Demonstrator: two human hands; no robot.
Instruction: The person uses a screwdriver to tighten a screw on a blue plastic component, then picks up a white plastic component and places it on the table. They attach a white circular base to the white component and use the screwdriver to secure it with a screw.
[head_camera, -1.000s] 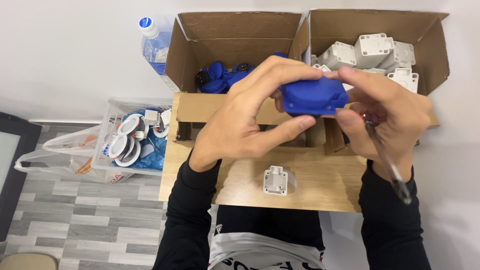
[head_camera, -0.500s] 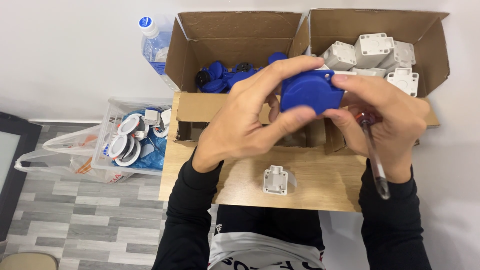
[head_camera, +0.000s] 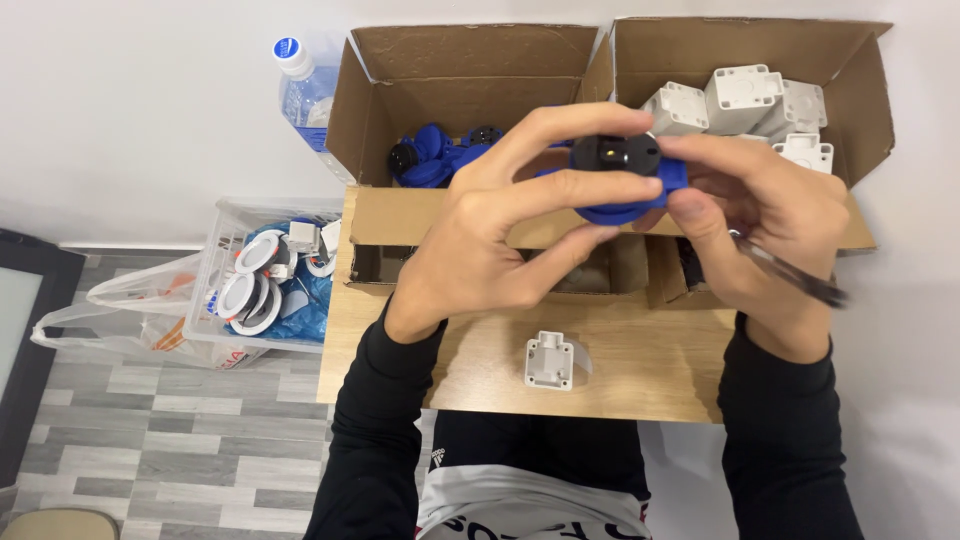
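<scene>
My 2 hands, left hand (head_camera: 490, 240) and right hand (head_camera: 765, 220), pinch a blue socket part (head_camera: 622, 180) above the bench's (head_camera: 640, 375) far edge.

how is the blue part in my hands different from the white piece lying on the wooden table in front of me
The blue part is blue with a round black centre; the white piece is plain white and squarish. The blue part is held up between the left hand and right hand, while the white piece lies untouched on the wooden table. The blue part looks larger. Both look like moulded plastic.
</scene>
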